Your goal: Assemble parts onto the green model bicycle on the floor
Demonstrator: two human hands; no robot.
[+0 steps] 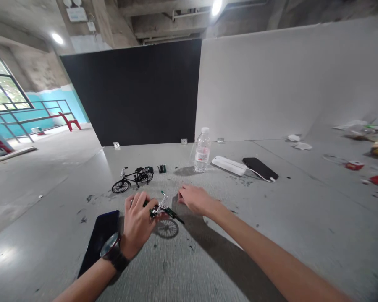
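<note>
My left hand (137, 224), with a watch on its wrist, is closed round a small green model bicycle (164, 209) that lies on the grey table (271, 226); its front wheel and handlebar stick out to the right of my fingers. My right hand (193, 199) rests on the table just right of the model, fingers curled loosely, nothing visible in them. A finished black model bicycle (131, 179) stands upright a little farther back on the left.
A dark phone (99, 239) lies by my left wrist. Farther back stand a small green part (162, 168), a water bottle (203, 151), a white power bank (229, 165) cabled to another black phone (260, 168). Clutter lies at the far right (365, 163).
</note>
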